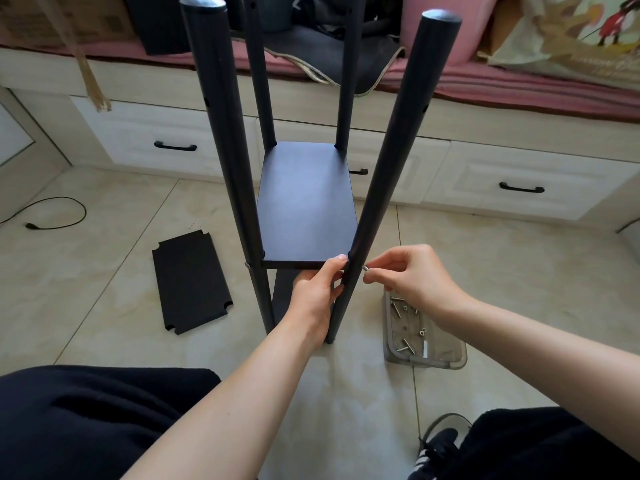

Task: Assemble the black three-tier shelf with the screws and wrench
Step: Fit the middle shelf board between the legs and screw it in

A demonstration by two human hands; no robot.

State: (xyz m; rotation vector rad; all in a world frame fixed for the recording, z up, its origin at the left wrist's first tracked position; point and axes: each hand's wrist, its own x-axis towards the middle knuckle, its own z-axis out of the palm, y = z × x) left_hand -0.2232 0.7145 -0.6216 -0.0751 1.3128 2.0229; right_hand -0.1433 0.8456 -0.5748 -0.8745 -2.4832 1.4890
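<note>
Left hand point(317, 292): grips front right pole point(384, 174) just under shelf board point(306, 209) edge.
Right hand point(412, 275): pinches screw point(365, 268) against pole's outer side.
Tray point(424, 336): screws, right floor.
Spare board point(190, 282): left floor, apart.

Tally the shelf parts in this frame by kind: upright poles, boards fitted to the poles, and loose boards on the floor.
Upright poles: 4, at near left, near right, far left and far right
Fitted boards: 2, the middle board and a lower board, mostly hidden
Loose boards: 1, the floor board
Total: 7
</note>
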